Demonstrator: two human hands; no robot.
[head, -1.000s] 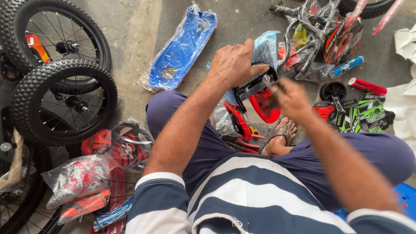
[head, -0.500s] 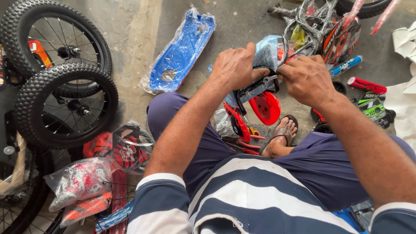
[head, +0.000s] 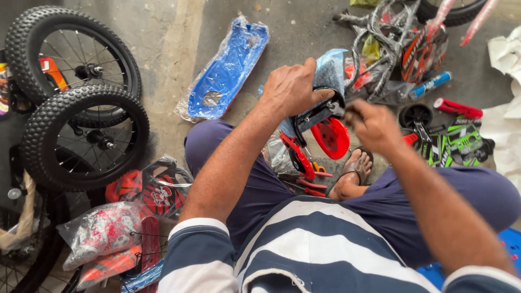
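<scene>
In clear bag (head: 228,76), blue panel (head: 225,81)

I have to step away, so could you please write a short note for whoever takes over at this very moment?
Left hand grips the black bracket of a red training wheel, held above the lap.
Right hand is pinched at the bracket's end; what it holds is too small to tell.
A second red wheel lies below, near the sandalled foot.
Two black tyres lie to the left, a wrapped blue panel ahead.
Done: bracket and wheel are together.
Left: the other parts remain bagged or loose.
</scene>
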